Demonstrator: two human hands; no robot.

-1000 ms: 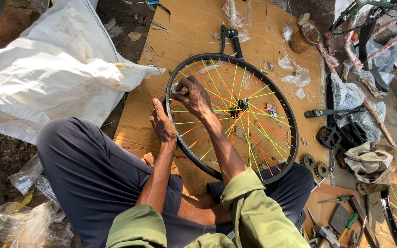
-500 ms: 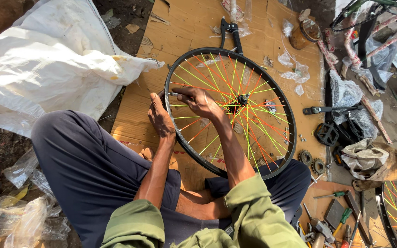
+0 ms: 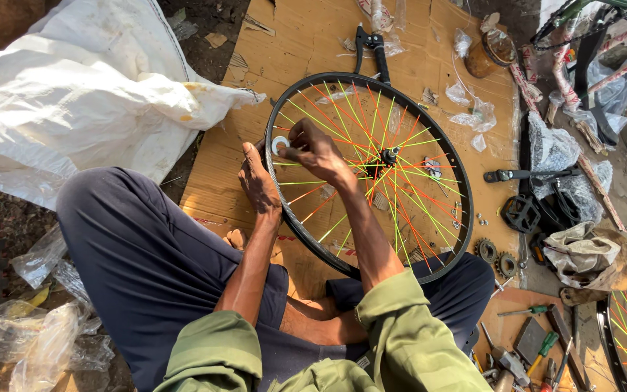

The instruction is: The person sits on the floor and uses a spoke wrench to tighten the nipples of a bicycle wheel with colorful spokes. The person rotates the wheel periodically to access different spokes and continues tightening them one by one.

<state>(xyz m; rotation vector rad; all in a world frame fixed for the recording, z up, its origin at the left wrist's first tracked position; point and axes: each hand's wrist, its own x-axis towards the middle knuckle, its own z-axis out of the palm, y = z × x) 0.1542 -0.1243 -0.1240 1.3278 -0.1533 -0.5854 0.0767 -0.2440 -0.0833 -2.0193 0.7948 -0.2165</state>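
— What are you holding there?

— I'm steadying a bicycle wheel (image 3: pixel 371 181) that is lying flat on the cardboard sheet (image 3: pixel 284 43) in front of my crossed legs. My left hand (image 3: pixel 257 181) is curling over the black rim (image 3: pixel 295 236) on the near-left side, fingers wrapped around it. My right hand (image 3: pixel 313 149) is pinching a small round spoke wrench (image 3: pixel 280 144) right at that rim, thumb and fingers closed on it.

— How far along does it look?

— The spokes (image 3: pixel 393 210) in orange, yellow and green are all laced to the hub (image 3: pixel 390 154), so I'd say the lacing is done. I'm judging that tightening is under way at one spot; how much of the rim is left, I cannot tell. No tyre is sitting on it.

— And around you?

— A white sack (image 3: pixel 74 94) is lying to the left, sprockets (image 3: pixel 496 258) and hand tools (image 3: pixel 531 348) to the right.
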